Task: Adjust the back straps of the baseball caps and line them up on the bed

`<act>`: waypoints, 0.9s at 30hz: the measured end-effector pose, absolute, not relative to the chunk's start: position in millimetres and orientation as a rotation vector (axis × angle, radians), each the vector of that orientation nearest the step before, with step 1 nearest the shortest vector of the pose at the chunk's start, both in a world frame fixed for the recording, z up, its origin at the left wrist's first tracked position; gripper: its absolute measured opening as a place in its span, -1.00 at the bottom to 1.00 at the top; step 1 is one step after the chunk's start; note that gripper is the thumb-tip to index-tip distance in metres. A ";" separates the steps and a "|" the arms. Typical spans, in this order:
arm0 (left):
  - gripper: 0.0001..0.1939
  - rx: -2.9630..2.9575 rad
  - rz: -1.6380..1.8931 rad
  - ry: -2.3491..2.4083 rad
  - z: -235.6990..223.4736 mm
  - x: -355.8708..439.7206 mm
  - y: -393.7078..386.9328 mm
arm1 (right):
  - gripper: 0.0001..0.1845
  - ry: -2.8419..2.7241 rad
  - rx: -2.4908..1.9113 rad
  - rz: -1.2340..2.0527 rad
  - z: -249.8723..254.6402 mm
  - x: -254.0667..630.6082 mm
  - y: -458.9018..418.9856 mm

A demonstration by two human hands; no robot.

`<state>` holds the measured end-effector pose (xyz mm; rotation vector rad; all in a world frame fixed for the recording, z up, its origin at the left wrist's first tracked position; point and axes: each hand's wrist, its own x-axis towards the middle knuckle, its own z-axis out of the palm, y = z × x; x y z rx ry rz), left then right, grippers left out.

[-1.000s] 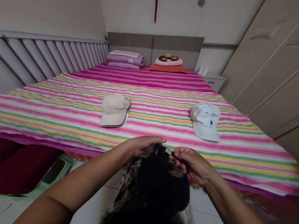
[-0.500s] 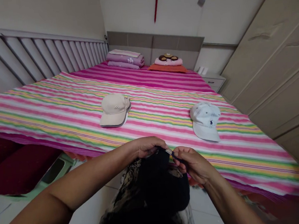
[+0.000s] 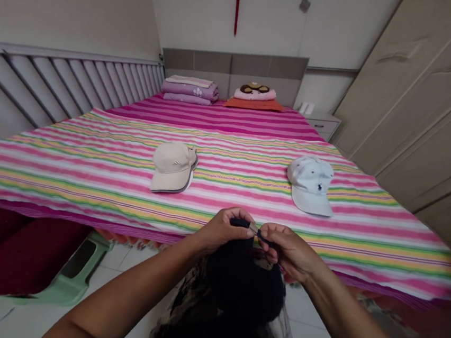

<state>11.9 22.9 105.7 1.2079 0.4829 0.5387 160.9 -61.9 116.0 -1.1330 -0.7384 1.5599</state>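
Note:
A dark navy cap [image 3: 247, 289] hangs low in front of my body, its strap side up. My left hand [image 3: 225, 230] pinches the strap beside a small metal buckle [image 3: 254, 229]. On the buckle's other side, my right hand [image 3: 287, 248] grips the dark strap between thumb and fingers. Much of the cap blends into my dark clothing, so its brim cannot be made out. Beyond my hands, a beige cap [image 3: 172, 163] rests on the bed at left, seemingly stacked over another. A pale blue-white cap [image 3: 310, 184] lies at right.
The bed's striped cover [image 3: 109, 164] spreads ahead. Folded purple bedding [image 3: 189, 90] and an orange pillow [image 3: 253, 105] are by the headboard [image 3: 272, 71]. A green plastic stool [image 3: 74, 279] stands at lower left; a wardrobe [image 3: 411, 108] lines the right, near a nightstand [image 3: 325, 125].
My left hand has turned and shifted its hold, with its thumb now on the strap beside the buckle. My right hand stays almost in place. The caps on the bed have not moved.

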 end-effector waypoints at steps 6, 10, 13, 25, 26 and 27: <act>-0.71 1.164 0.535 0.486 101.9 11.4 21.7 | -0.79 -0.740 -1.108 1.566 114.6 159.9 -62.2; -0.71 1.123 0.544 0.463 98.5 13.0 19.3 | -0.79 -0.734 -1.106 1.564 115.2 159.0 -63.1; -0.71 1.105 0.561 0.461 97.6 14.2 17.4 | -0.79 -0.732 -1.100 1.553 115.8 158.3 -64.5; -0.70 1.367 0.605 0.492 100.6 13.7 16.6 | -0.71 -0.762 -1.133 1.586 122.0 153.5 -64.4; -0.70 1.436 0.623 0.483 100.5 13.6 17.0 | -0.71 -0.758 -1.136 1.598 121.7 153.1 -64.1; -0.71 1.515 0.648 0.475 100.8 13.4 17.2 | -0.71 -0.750 -1.134 1.611 120.8 152.8 -63.9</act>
